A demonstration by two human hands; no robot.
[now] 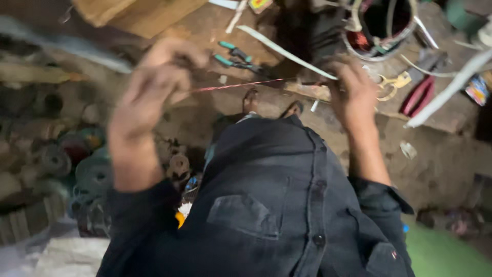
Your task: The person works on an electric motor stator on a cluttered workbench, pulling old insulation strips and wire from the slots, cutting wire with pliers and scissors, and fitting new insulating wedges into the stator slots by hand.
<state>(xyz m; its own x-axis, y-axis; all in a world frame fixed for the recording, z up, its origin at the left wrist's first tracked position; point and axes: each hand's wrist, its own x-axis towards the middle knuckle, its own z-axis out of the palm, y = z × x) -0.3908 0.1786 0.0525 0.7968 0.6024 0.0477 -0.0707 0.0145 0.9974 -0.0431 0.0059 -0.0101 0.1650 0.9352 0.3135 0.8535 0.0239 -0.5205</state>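
From the head view, a thin reddish wire [238,85] runs taut between the two hands, above the cluttered desk [205,31] and in front of the dark shirt [271,195]. The left hand [154,84] is raised and blurred, its fingers curled in; the wire's left end meets this hand at the fingertips, so its grip looks closed on the wire, though the blur hides exactly how. The right hand [353,92] is held palm down with the wrist bent, fingers pressing toward a dark motor part [312,36] at the desk edge; whether its grip pinches the wire's other end I cannot tell, since the fingers cover it.

As a judgement, this step goes well if the strand is kept straight and evenly tight, pulled along its own line and not sideways, so it neither kinks nor slips from the fingertips.

Green-handled pliers [236,56] lie just beyond the wire, yellow-handled scissors [392,82] and a red-handled tool [417,95] sit right of the right hand, and a round metal housing [384,25] stands behind them.
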